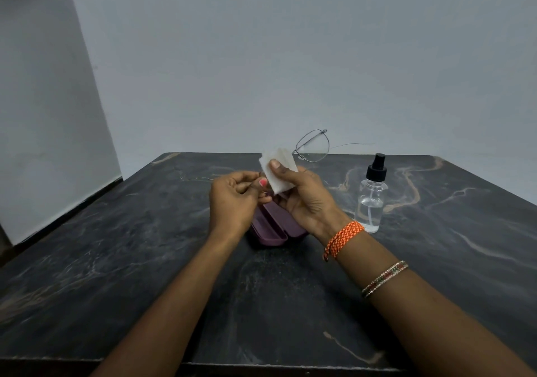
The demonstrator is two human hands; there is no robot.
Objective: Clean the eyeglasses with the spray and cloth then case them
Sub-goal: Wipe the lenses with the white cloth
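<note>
The right hand [302, 193] has its thumb pressed on a folded white cloth [278, 173], fingers curled behind it, wrapping one lens of the eyeglasses [313, 146]; the other lens sticks out beyond the fingertips. The left hand [235, 199] is curled, pinching what looks like a thin temple arm. Under both hands lies an open purple case [271, 228]; what I can see of it holds nothing. Beside the right wrist stands a clear spray bottle [372, 196], roughly a third full of liquid.
</note>
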